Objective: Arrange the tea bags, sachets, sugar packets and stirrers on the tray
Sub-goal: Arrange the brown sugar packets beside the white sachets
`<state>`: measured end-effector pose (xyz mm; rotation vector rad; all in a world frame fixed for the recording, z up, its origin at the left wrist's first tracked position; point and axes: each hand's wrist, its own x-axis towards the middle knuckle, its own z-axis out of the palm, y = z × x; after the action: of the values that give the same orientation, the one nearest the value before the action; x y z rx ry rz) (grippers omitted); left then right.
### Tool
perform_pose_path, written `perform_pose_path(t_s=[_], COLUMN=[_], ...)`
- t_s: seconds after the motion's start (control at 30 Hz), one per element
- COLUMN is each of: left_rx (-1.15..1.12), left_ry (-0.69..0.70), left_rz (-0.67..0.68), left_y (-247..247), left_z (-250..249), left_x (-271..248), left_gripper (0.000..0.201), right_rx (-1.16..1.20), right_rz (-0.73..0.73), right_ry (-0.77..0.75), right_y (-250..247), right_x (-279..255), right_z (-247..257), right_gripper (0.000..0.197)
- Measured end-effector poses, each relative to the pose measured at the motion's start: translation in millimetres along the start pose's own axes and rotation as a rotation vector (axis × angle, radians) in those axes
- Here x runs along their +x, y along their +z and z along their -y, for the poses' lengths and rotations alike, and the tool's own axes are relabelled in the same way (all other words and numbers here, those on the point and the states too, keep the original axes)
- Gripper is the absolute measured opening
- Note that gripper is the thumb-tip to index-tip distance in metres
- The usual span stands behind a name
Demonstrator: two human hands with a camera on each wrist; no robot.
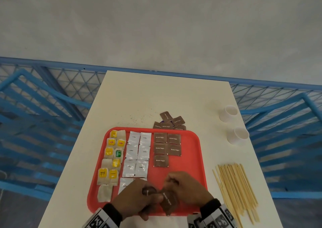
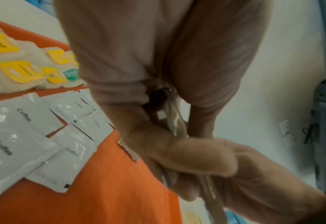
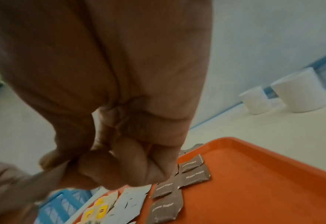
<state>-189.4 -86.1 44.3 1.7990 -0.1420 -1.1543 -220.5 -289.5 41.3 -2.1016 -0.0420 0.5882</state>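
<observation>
A red tray (image 1: 191, 161) lies on the white table. On it, tea bags (image 1: 111, 158) fill the left column, white coffee sachets (image 1: 137, 151) the middle, and brown sugar packets (image 1: 167, 146) the right part. Over the tray's near edge my left hand (image 1: 151, 195) and right hand (image 1: 171, 184) meet, fingers curled. Both grip brown sugar packets (image 1: 168, 201), one hanging between them. The left wrist view shows packet edges (image 2: 174, 121) pinched in my left hand (image 2: 139, 106). My right hand (image 3: 131, 159) is a closed fist above the tray's sugar packets (image 3: 192, 177).
Several loose brown sugar packets (image 1: 169, 121) lie just beyond the tray's far edge. A bundle of wooden stirrers (image 1: 235, 193) lies on the table to the tray's right. Two white cups (image 1: 228, 113) (image 1: 237, 135) stand near the right table edge. Blue railings surround the table.
</observation>
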Motion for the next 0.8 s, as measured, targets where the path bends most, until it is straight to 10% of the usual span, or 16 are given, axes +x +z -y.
perform_pose_path(t_s=[0.23,0.8], left_rx=[-0.341,-0.472], left_ry=[-0.026,-0.14], left_rz=[-0.276,-0.157], left_y=[15,-6], left_z=[-1,21], left_x=[13,-9], left_gripper=[0.022,0.02], right_rx=[0.336,0.261], right_rz=[-0.236,-0.573], right_ry=[0.13,0.541], right_y=[6,-11], right_x=[-5,68], right_z=[-8,-81], right_gripper=[0.015,0.017])
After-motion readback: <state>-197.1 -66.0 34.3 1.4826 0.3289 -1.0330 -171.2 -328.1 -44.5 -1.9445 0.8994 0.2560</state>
